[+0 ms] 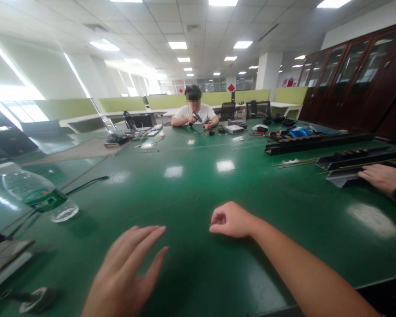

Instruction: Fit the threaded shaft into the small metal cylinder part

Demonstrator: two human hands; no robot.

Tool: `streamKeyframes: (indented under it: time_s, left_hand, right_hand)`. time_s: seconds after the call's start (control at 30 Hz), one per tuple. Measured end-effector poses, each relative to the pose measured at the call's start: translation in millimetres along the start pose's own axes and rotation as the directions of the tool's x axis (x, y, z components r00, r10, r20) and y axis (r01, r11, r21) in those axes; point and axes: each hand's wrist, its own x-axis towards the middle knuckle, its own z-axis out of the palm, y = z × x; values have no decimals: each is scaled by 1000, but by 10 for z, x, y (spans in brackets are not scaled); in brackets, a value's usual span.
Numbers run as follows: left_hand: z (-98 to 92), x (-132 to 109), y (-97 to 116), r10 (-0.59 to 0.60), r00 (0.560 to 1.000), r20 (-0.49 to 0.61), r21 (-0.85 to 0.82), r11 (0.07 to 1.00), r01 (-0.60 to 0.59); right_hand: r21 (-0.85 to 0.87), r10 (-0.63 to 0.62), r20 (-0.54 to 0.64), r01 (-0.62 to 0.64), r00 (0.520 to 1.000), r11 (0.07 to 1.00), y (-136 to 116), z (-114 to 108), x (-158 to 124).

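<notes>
My left hand (125, 270) hovers low over the green table (191, 193) near its front edge, fingers stretched out and flat, holding nothing. My right hand (231, 220) rests on the table just right of centre, fingers curled into a loose fist; nothing shows inside it. The two hands are a short way apart. A clear plastic water bottle (36, 191) with a green label lies to the left of my left hand.
At the right edge another person's hand (383, 178) with a dark wristband touches long black metal parts (356, 165). A seated person (194, 114) works at the far end among tools and boxes. A black cable (86, 182) runs at left; dark wooden cabinets (356, 79) stand at right.
</notes>
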Motion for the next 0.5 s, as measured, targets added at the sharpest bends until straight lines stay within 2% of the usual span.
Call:
streamKeyframes:
  time_s: [0.03, 0.1, 0.17, 0.27, 0.37, 0.5]
  left_hand:
    - [97, 123, 125, 84, 993, 79, -59, 995, -79]
    - [308, 336, 338, 167, 970, 175, -181, 974, -135]
    - [518, 490, 484, 212, 939, 271, -284, 949, -133]
    - [752, 614, 575, 199, 903, 380, -326, 943, -71]
    - [846, 638, 568, 177, 898, 403, -325, 945, -41]
    - [796, 549, 448, 163, 904, 395, -329, 944, -27]
  right_hand:
    - [38, -12, 12, 12, 1000, 999, 10, 4, 3]
    - [135, -38, 41, 32, 998, 990, 37, 6, 12]
    - [204, -55, 67, 40, 996, 978, 68, 1, 25]
    - [214, -60, 90, 39, 994, 976, 101, -21, 40]
    - [199, -52, 85, 34, 995, 979, 93, -42, 39]
    - [191, -36, 108, 15, 994, 981, 28, -62, 11]
